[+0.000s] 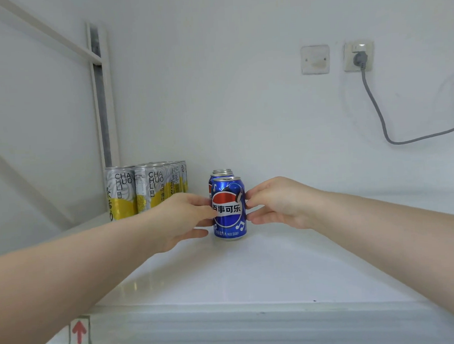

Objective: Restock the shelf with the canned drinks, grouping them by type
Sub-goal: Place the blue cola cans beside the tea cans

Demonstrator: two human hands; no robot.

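A blue Pepsi can stands upright on the white shelf, at the front of a short row of like blue cans running back toward the wall. My left hand holds its left side with thumb and fingers. My right hand holds its right side the same way. Several tall silver-and-yellow Cha Huo Li cans stand grouped at the shelf's back left, apart from the blue row.
The shelf's upright post rises at the back left. On the wall at the right are a blank plate and a socket with a grey plug and cable. A red arrow sticker marks the front edge.
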